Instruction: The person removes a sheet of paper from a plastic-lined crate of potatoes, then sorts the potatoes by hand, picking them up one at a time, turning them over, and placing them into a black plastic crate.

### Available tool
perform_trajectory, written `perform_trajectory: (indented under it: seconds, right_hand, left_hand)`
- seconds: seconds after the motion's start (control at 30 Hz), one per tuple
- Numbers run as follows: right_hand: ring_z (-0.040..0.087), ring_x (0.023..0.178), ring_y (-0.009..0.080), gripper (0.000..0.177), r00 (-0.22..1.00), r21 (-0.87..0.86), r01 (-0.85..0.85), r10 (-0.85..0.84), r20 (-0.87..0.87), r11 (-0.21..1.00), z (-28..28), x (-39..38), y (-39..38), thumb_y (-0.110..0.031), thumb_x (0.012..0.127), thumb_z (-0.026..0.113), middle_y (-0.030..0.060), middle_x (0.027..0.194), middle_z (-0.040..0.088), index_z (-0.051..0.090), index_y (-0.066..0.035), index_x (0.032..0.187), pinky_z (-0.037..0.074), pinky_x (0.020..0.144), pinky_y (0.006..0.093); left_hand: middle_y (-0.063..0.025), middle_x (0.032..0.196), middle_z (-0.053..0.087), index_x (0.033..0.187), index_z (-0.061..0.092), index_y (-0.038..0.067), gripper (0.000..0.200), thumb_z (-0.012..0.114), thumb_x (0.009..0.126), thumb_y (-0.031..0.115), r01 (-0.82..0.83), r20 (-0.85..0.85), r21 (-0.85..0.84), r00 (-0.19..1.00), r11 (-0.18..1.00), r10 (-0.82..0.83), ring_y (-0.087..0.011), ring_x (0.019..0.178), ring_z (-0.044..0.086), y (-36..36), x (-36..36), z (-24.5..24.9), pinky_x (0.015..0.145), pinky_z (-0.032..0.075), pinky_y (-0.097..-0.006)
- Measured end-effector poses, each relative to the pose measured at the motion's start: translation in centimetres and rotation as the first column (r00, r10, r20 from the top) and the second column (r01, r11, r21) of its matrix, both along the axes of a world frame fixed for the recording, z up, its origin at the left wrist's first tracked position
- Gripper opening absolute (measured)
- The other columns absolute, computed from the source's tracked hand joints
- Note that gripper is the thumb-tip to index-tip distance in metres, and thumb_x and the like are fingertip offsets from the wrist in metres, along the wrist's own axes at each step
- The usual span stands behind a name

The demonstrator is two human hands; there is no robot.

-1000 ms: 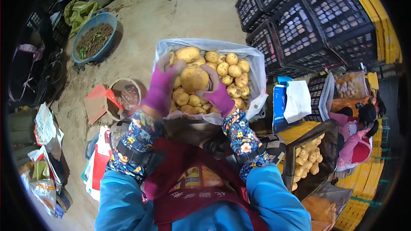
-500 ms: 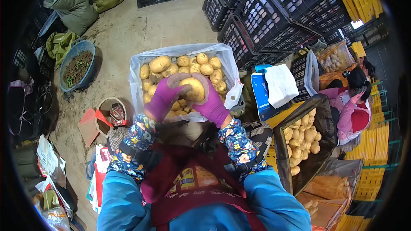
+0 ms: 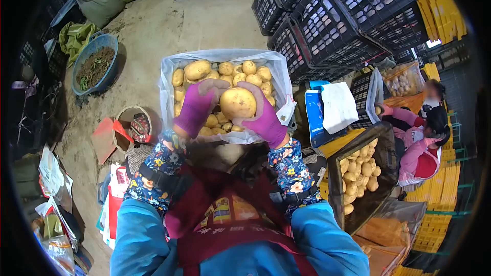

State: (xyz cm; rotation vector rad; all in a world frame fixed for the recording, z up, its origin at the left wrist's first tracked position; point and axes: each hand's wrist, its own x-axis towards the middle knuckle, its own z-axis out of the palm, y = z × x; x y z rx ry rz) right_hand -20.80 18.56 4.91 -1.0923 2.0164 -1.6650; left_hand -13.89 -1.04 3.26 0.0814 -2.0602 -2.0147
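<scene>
- Since half a second ago, the left hand [image 3: 198, 104] has drawn off to the left of the big potato [image 3: 238, 103], so more of its face shows; the whole view has shifted a little too
- Right hand [image 3: 263, 116], purple-gloved, wraps the big potato from the right, fingers over its upper edge and thumb along its lower one
- Left hand, gloved alike, is half open and curled toward the big potato, with nothing seen in its grip; whether its fingertips touch the skin I cannot tell
- Big potato lies between the hands, nearer the right, its slightly longer axis running roughly left to right
- Below it, loose potatoes [image 3: 197, 70] fill the plastic-lined box [image 3: 166, 86]
</scene>
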Motion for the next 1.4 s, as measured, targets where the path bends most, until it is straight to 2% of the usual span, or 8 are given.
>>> perform_trajectory:
  seconds: [0.13,0.23,0.53,0.63,0.73,1.03,1.2,1.4]
  right_hand:
    - [0.049,0.126,0.0221,0.086,0.962,-0.077,0.004,0.017,0.272,0.997,-0.4,0.0,0.3,-0.014,0.065,0.083,0.0103,0.135,0.048,0.043,-0.004,0.141,0.039,0.107,0.0344]
    - [0.049,0.128,0.023,0.083,0.968,-0.043,-0.008,0.018,0.251,0.999,-0.7,-0.1,0.5,-0.016,0.067,0.083,0.0109,0.135,0.049,0.045,-0.004,0.14,0.039,0.107,0.0353]
    - [0.05,0.128,0.0264,0.078,0.988,0.194,-0.14,0.149,-0.034,0.971,0.0,-0.4,0.7,-0.016,0.068,0.08,0.0113,0.135,0.052,0.048,-0.005,0.138,0.04,0.107,0.0376]
    - [0.051,0.126,0.0255,0.079,0.981,0.059,-0.192,0.192,0.006,0.98,0.6,0.1,0.5,-0.015,0.069,0.082,0.0112,0.133,0.052,0.046,-0.005,0.138,0.042,0.105,0.0371]
    - [0.052,0.125,0.0245,0.082,0.861,-0.268,-0.007,0.142,0.489,0.963,0.3,1.7,0.7,-0.015,0.068,0.082,0.0114,0.132,0.052,0.043,-0.005,0.139,0.044,0.104,0.0366]
    - [0.052,0.125,0.0228,0.088,0.855,-0.442,0.197,0.067,0.515,0.875,3.3,1.9,6.7,-0.008,0.065,0.083,0.0126,0.136,0.051,0.038,-0.008,0.14,0.046,0.105,0.0369]
    - [0.051,0.124,0.0196,0.084,0.927,-0.381,0.345,-0.248,0.282,0.858,7.0,4.5,16.0,-0.013,0.062,0.085,0.0083,0.133,0.05,0.044,-0.005,0.135,0.043,0.105,0.0344]
    - [0.05,0.123,0.0189,0.082,0.787,-0.27,0.597,-0.616,0.016,0.755,10.1,11.0,28.3,-0.015,0.063,0.085,0.0081,0.131,0.051,0.046,-0.005,0.135,0.041,0.106,0.0338]
  left_hand:
    - [-0.0038,0.092,0.067,0.11,0.066,-0.004,0.028,0.051,0.096,0.015,-0.009,-0.217,-0.291,0.974,0.957,-0.056,-0.0077,0.08,0.06,-0.5,-0.1,0.9,0.07,0.051,-0.0267]
    - [-0.0019,0.089,0.066,0.11,0.067,-0.001,0.025,0.06,0.092,0.014,0.074,0.254,0.135,0.961,0.988,-0.107,-0.0078,0.079,0.058,0.5,0.6,3.5,0.07,0.049,-0.0256]
    - [-0.0054,0.074,0.062,0.1,0.068,0.001,0.022,0.07,0.08,0.01,0.042,-0.052,-0.57,0.995,0.82,-0.088,-0.0136,0.065,0.058,0.0,0.5,0.5,0.063,0.048,-0.0295]
    - [-0.0048,0.076,0.065,0.099,0.068,0.0,0.019,0.065,0.087,0.015,-0.16,-0.233,-0.468,0.971,0.869,0.053,-0.013,0.064,0.058,-0.2,-0.7,-0.7,0.062,0.048,-0.0288]
    - [-0.005,0.081,0.069,0.101,0.066,-0.001,0.025,0.059,0.093,0.021,-0.079,0.168,0.375,0.986,0.924,0.016,-0.0121,0.066,0.06,-0.2,-0.1,1.7,0.062,0.049,-0.0263]
    - [-0.0038,0.125,0.061,0.129,0.058,0.008,0.046,0.05,0.101,0.044,-0.052,0.011,-0.093,0.999,0.994,0.053,-0.0158,0.117,0.057,-0.9,-0.8,-1.7,0.102,0.043,-0.0363]
    - [-0.0007,0.127,0.06,0.129,0.058,0.013,0.05,0.054,0.097,0.051,-0.04,0.352,0.318,0.933,0.947,-0.079,-0.0164,0.119,0.055,0.0,-2.4,-3.2,0.1,0.041,-0.0354]
    - [-0.0012,0.126,0.061,0.131,0.056,0.014,0.047,0.052,0.1,0.048,-0.025,0.423,0.254,0.902,0.967,-0.088,-0.0155,0.116,0.057,1.9,-3.0,-6.7,0.098,0.042,-0.034]
